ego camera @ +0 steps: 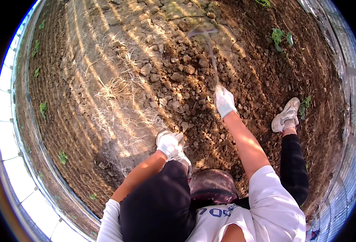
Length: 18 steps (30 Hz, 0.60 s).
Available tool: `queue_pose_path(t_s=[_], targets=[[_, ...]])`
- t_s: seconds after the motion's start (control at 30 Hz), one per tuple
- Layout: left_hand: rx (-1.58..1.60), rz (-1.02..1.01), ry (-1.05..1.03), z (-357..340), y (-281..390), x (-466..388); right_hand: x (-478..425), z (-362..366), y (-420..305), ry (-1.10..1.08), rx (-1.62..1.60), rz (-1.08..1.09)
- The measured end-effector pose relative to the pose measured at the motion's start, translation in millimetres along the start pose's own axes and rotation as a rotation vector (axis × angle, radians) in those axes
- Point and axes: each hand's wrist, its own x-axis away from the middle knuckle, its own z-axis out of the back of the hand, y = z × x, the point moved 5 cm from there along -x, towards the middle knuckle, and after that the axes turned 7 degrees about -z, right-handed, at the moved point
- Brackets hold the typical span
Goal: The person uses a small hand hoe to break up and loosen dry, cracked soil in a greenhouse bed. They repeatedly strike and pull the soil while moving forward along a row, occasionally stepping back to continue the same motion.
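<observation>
My right hand [225,101], in a white work glove, is closed around the thin handle of a hoe [212,59]. The hoe reaches away from me, and its wide blade [200,32], a little blurred, is over cracked soil at the far end of the broken clods [178,78]. My left hand [170,144], gloved too, is just beyond my bent left knee, above my left shoe [181,157]. Its fingers look curled, but whether anything is in them is hidden.
Under me is a rounded, soil-stained seat [214,183]. Dry straw and roots [114,87] cover pale ground on the left. Green seedlings [277,37] grow along the right, one seedling [304,106] beside my right shoe [287,115]. Plastic sheeting [355,99] borders the right edge.
</observation>
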Motion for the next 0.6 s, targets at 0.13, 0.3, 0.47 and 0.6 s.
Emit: queue_pose_path(t_s=[0.13,0.3,0.47,0.6], targets=[[-0.045,-0.004,0.014,-10,0,-6,-3,25,59,0.25,0.041,0.508],[-0.019,-0.006,-0.022,-14,-1,-4,-10,11,85,0.095,0.356,0.004],[0.006,0.007,0.026,-7,3,-7,-22,21,38,0.136,0.044,0.205],[-0.003,0.003,-0.045,-19,-6,-3,-21,19,60,0.101,0.355,0.132]])
